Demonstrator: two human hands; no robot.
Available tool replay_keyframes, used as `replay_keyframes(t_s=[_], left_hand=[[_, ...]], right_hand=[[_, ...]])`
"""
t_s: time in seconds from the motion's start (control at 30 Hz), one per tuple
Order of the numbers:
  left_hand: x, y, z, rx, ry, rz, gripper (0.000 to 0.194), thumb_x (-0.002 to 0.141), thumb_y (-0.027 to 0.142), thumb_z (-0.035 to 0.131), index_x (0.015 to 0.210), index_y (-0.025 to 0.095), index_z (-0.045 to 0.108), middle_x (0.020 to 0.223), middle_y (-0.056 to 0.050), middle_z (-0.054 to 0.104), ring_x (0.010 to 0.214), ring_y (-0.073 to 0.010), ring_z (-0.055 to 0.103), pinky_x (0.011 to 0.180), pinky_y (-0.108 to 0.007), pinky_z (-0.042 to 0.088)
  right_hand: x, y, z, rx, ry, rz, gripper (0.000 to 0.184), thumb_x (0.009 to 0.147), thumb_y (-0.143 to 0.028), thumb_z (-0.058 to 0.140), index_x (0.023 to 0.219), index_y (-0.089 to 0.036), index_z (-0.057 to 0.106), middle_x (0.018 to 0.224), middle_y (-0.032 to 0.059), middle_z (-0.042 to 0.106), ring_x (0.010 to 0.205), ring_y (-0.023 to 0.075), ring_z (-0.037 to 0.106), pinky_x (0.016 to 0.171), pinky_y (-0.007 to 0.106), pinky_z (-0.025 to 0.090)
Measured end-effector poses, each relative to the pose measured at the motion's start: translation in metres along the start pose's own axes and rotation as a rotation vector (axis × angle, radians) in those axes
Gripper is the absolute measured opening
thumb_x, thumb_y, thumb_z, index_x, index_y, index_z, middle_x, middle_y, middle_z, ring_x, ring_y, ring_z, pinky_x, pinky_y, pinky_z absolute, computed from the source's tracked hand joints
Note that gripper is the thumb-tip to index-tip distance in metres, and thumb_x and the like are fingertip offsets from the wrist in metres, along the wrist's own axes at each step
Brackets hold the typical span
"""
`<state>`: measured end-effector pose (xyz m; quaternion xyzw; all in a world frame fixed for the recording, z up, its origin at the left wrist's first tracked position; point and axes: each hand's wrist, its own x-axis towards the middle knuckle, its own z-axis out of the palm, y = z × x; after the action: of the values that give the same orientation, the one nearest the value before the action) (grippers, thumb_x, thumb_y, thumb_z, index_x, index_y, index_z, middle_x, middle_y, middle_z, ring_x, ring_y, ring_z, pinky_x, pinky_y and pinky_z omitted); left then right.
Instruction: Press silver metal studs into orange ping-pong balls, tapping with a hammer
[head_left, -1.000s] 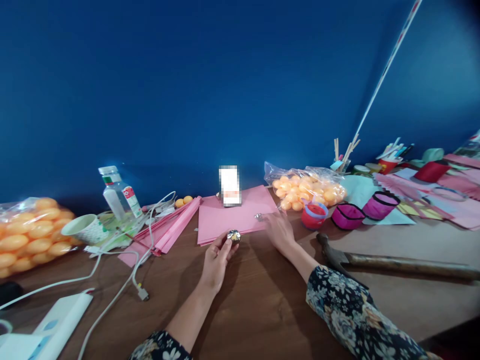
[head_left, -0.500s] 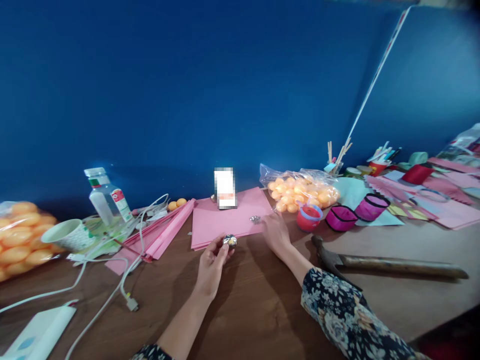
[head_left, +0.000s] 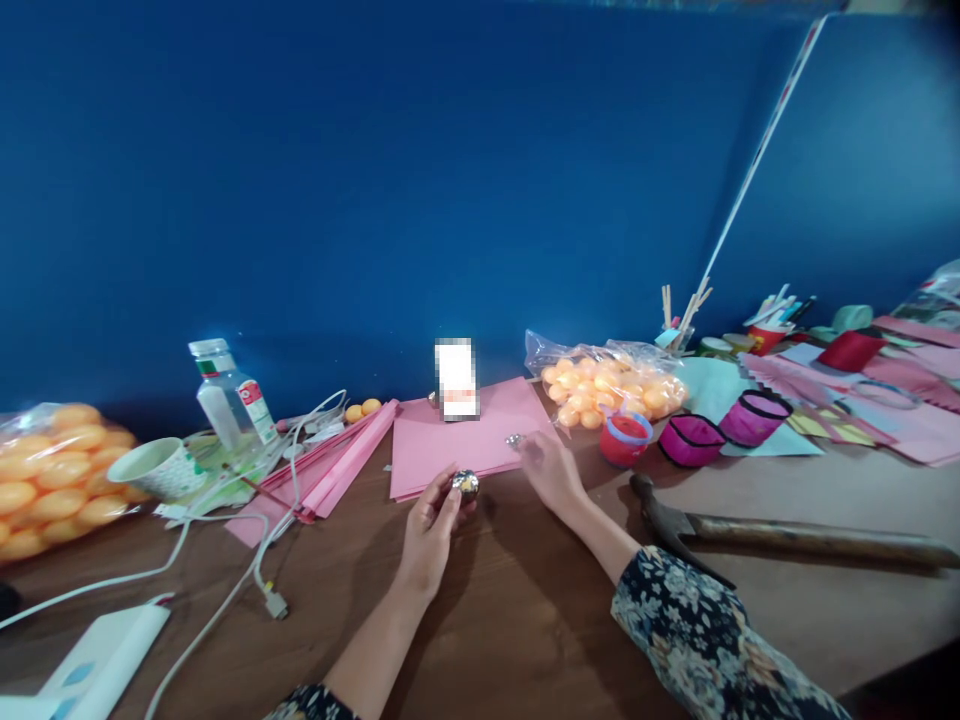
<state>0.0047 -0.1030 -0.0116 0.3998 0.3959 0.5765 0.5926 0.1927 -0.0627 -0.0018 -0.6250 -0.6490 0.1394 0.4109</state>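
Observation:
My left hand (head_left: pixel 430 530) is closed around a small shiny silver ball (head_left: pixel 465 486) with yellowish patches, gripping it between thumb and fingers just in front of the pink paper sheets (head_left: pixel 435 450). On those sheets lies a little heap of silvery bits (head_left: pixel 514 440), too small to name. My right hand (head_left: pixel 553 475) reaches over the paper's right edge. Its fingertips are drawn together right beside the silvery bits, and whatever is between them is too small to make out. A pixelated white upright shape (head_left: pixel 457 380) stands at the back of the paper.
Right of my right hand are a bag of orange balls (head_left: pixel 600 385), a red tub (head_left: pixel 625 440), purple fabric pouches (head_left: pixel 691 440) and a hammer (head_left: pixel 817 540). Leftward are white cables (head_left: pixel 262 540), a patterned cup (head_left: pixel 161 472), a clear bottle (head_left: pixel 225 400) and another ball bag (head_left: pixel 60 475).
My right hand's fingertips have drawn together beside the silvery bits. My left hand still holds the ball. The whole view has shifted slightly.

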Motion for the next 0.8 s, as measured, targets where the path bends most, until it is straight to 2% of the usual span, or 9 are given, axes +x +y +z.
replay_keyframes(t_s=[0.1,0.27,0.37,0.57,0.67,0.8], left_hand=[[0.001,-0.001,-0.001,0.000,-0.012,0.000,0.044,0.073,0.030,0.061,0.115,0.022,0.054,0.112,-0.006,0.060,0.099,-0.0192,0.057,0.085,-0.035,0.048],[0.002,-0.002,-0.001,-0.009,-0.020,0.021,0.045,0.073,0.029,0.060,0.116,0.020,0.052,0.112,-0.008,0.061,0.103,-0.0222,0.056,0.090,-0.040,0.044],[0.003,-0.002,-0.002,-0.003,-0.041,0.031,0.045,0.075,0.028,0.059,0.118,0.020,0.051,0.113,-0.009,0.061,0.104,-0.0229,0.056,0.094,-0.042,0.041],[0.002,-0.002,-0.002,0.004,-0.033,0.014,0.045,0.074,0.029,0.059,0.118,0.020,0.050,0.111,-0.008,0.062,0.104,-0.0228,0.056,0.092,-0.041,0.042],[0.002,-0.002,-0.002,0.030,-0.015,0.010,0.046,0.074,0.029,0.060,0.117,0.021,0.050,0.111,-0.008,0.061,0.103,-0.0224,0.056,0.091,-0.040,0.043],[0.003,-0.003,-0.003,0.077,0.008,0.019,0.048,0.073,0.030,0.060,0.118,0.019,0.050,0.112,-0.009,0.061,0.105,-0.0233,0.055,0.091,-0.040,0.042]], right_hand=[[-0.009,-0.012,0.005,0.365,-0.082,0.012,0.012,0.074,-0.024,0.049,0.076,-0.017,0.058,0.072,0.0022,0.062,0.066,0.0149,0.055,0.063,0.025,0.041],[-0.027,-0.030,0.014,0.667,-0.238,0.142,0.017,0.075,-0.033,0.055,0.074,-0.017,0.059,0.058,-0.0019,0.055,0.052,0.0108,0.047,0.051,0.023,0.037],[-0.034,-0.036,0.017,0.719,-0.269,0.144,0.018,0.077,-0.034,0.054,0.075,-0.017,0.059,0.062,-0.0009,0.057,0.054,0.0109,0.049,0.052,0.022,0.038],[-0.039,-0.043,0.015,0.771,-0.204,0.092,0.010,0.076,-0.028,0.057,0.077,-0.019,0.057,0.065,-0.0023,0.057,0.057,0.0106,0.053,0.056,0.022,0.042],[-0.039,-0.045,0.015,0.788,-0.236,0.148,0.013,0.074,-0.029,0.059,0.069,-0.017,0.059,0.059,-0.0025,0.057,0.053,0.0099,0.052,0.052,0.021,0.041],[-0.038,-0.045,0.018,0.909,-0.289,0.268,0.017,0.070,-0.033,0.062,0.073,-0.016,0.063,0.059,-0.0007,0.061,0.054,0.0116,0.055,0.052,0.023,0.043]])
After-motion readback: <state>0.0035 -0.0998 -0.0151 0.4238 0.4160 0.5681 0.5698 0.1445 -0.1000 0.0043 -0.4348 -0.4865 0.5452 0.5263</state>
